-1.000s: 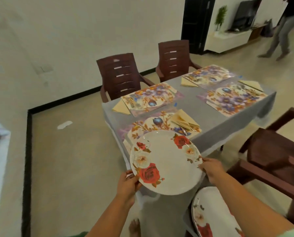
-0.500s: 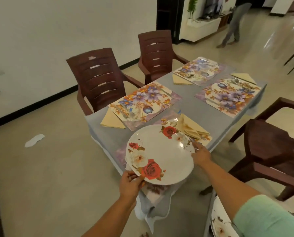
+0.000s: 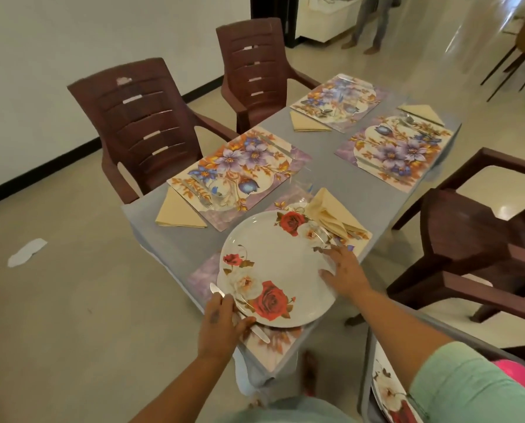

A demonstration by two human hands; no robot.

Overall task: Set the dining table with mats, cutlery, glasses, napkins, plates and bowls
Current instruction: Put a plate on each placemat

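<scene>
Head view: both hands, left hand (image 3: 221,322) and right hand (image 3: 345,270), fingers on plate (image 3: 276,270) rim.

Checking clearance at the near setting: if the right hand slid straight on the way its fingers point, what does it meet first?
Likely the folded napkin just past the right hand, which lies on the plate rim; the cutlery beside it is close too. Depth is unclear.

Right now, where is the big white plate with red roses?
The round white rose plate sits low in the head view on the nearest floral mat, between both hands, beside the folded yellow napkin.
</scene>
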